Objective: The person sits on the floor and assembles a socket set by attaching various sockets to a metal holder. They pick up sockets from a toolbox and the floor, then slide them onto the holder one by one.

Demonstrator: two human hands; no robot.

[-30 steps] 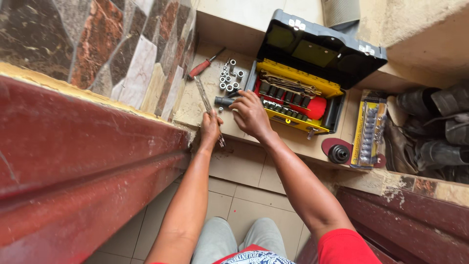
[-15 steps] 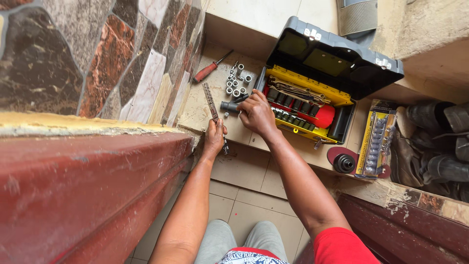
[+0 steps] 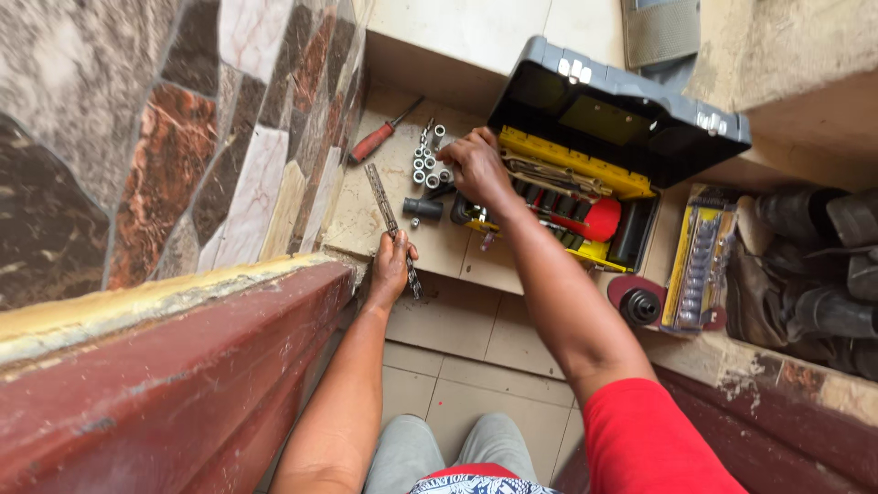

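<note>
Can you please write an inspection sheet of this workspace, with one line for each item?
Surface: beige tiled step, tools spread on it.
Job's things: long grey metal bar; silver sockets; open black-and-yellow plastic toolbox.
Clutter: red-handled screwdriver; yellow socket rack; dark boots.
Hands: left hand grips the bar; right hand rests on the sockets.
Cables: nothing seen.
Surroundings: stone-clad wall; dark red ledge.

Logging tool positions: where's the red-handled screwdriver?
Head view, upper left of centre: the red-handled screwdriver lies on the tiled ledge by the stone wall, left of the loose sockets.
</note>
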